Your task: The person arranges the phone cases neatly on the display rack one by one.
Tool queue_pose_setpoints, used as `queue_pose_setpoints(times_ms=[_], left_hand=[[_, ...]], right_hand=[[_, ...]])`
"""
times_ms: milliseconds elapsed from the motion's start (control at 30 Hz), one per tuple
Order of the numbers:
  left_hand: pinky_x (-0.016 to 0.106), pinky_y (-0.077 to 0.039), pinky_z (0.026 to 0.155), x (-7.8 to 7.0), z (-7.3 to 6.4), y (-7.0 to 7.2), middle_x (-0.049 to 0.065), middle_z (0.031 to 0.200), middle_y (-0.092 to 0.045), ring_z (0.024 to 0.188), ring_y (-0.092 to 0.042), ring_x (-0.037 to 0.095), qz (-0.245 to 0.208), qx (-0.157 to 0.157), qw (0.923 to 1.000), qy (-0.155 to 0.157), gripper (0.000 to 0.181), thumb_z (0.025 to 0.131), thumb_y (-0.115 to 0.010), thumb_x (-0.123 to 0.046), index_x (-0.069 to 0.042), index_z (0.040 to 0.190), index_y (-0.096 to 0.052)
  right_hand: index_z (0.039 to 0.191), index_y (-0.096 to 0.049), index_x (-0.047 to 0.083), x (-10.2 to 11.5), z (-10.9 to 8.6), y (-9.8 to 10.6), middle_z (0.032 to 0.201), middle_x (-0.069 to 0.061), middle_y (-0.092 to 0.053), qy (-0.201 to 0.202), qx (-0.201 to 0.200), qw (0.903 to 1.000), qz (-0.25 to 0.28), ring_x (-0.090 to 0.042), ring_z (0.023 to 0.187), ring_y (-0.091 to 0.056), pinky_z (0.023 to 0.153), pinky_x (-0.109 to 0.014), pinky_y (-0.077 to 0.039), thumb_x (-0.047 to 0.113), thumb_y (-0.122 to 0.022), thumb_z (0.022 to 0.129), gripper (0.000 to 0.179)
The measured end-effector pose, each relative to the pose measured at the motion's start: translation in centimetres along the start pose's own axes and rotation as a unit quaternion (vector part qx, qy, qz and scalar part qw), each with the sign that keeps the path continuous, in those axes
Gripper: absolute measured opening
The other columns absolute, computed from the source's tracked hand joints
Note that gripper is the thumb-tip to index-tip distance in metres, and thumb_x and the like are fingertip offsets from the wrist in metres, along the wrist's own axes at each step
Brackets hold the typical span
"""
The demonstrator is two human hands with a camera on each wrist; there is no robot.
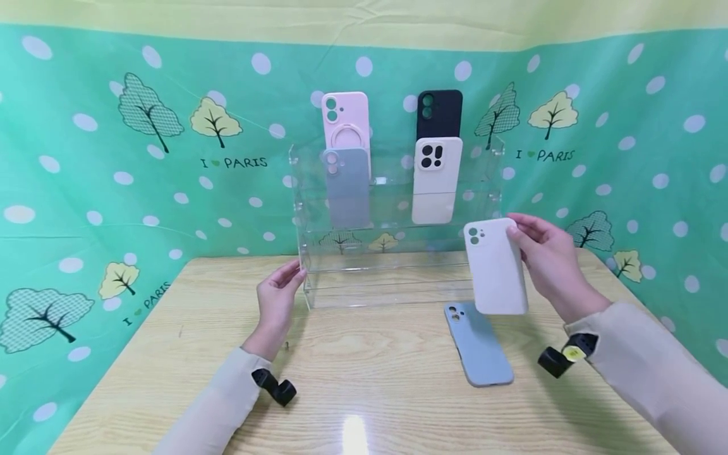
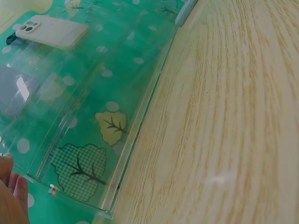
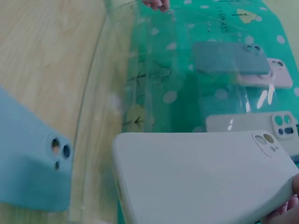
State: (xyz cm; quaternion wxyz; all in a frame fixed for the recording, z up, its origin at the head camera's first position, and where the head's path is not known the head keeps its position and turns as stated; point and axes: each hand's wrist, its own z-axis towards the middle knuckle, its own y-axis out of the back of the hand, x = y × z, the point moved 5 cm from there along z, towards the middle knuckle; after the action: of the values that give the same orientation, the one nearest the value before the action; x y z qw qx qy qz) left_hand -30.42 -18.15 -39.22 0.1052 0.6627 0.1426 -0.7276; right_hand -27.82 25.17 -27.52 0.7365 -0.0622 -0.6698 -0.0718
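At the right, my right hand (image 1: 553, 268) pinches a white phone case (image 1: 496, 272) by its upper right edge, thumb on its back. The case is upright in front of the right end of a clear acrylic display rack (image 1: 392, 276); the right wrist view shows its two camera holes near the fingers. My left hand (image 1: 277, 302) holds the rack's left side edge, thumb at the front. On the rack's tiers stand a pink case (image 1: 345, 117), a grey-blue case (image 1: 348, 189), a black case (image 1: 440, 117) and a cream case (image 1: 435, 186).
A light blue phone case (image 1: 479, 347) lies on the wooden table (image 1: 352, 360), below the held case and in front of the rack. Behind the rack hangs a green dotted cloth (image 1: 239, 208) with printed trees. Both wrists carry small black cameras.
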Motion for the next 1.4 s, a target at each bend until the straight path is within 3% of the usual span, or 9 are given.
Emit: queue_pose_setpoints(times_ms=[133, 333, 700, 1167, 1400], left_hand=[[0.016, -0.051, 0.089, 0.0, 0.0, 0.0, 0.0, 0.108, -0.068, 0.098, -0.061, 0.006, 0.001, -0.001, 1.0, 0.003, 0.032, 0.087, -0.068, -0.01, -0.005, 0.118, -0.063], [0.016, -0.051, 0.089, -0.1, 0.0, -0.2, 0.009, 0.116, -0.065, 0.098, -0.061, 0.006, 0.001, 0.003, 1.0, 0.006, 0.032, 0.087, -0.067, -0.01, -0.005, 0.119, -0.062], [0.016, -0.051, 0.089, 0.0, 0.1, -0.1, 0.011, 0.117, -0.064, 0.097, -0.061, 0.006, -0.005, 0.003, 1.0, 0.002, 0.033, 0.087, -0.067, -0.008, -0.004, 0.119, -0.062], [0.016, -0.052, 0.087, 0.0, 0.0, 0.1, -0.005, 0.101, -0.069, 0.094, -0.062, 0.005, -0.01, -0.004, 0.9999, -0.008, 0.031, 0.086, -0.068, -0.008, -0.003, 0.117, -0.063], [0.017, -0.052, 0.088, 0.2, 0.1, -0.1, -0.003, 0.103, -0.068, 0.095, -0.062, 0.006, -0.016, -0.002, 0.9999, -0.004, 0.031, 0.086, -0.068, -0.007, -0.003, 0.116, -0.063]], right_hand=[[0.129, -0.052, 0.004, 1.2, 0.4, -2.3, 0.103, 0.001, -0.055, 0.01, -0.003, 0.9999, 0.007, -0.008, 0.095, -0.056, 0.074, -0.012, -0.053, 0.018, -0.061, 0.092, 0.04], [0.125, -0.054, 0.005, 3.3, 1.0, -5.2, 0.102, 0.0, -0.057, 0.034, -0.006, 0.9994, 0.005, -0.01, 0.093, -0.055, 0.072, -0.013, -0.052, 0.014, -0.059, 0.093, 0.033], [0.115, -0.061, 0.006, 6.2, 2.5, -11.3, 0.098, -0.002, -0.061, 0.07, 0.005, 0.9928, 0.097, -0.013, 0.093, -0.058, 0.079, -0.021, -0.054, 0.004, -0.059, 0.091, 0.024], [0.107, -0.064, 0.004, 5.5, 4.3, -18.2, 0.09, -0.001, -0.063, 0.096, 0.005, 0.981, 0.169, -0.012, 0.086, -0.059, 0.08, -0.026, -0.053, 0.0, -0.06, 0.09, 0.018], [0.109, -0.062, -0.002, 4.8, 5.3, -19.8, 0.091, -0.001, -0.065, 0.135, 0.001, 0.962, 0.237, -0.011, 0.085, -0.06, 0.078, -0.024, -0.054, -0.003, -0.059, 0.089, 0.02]])
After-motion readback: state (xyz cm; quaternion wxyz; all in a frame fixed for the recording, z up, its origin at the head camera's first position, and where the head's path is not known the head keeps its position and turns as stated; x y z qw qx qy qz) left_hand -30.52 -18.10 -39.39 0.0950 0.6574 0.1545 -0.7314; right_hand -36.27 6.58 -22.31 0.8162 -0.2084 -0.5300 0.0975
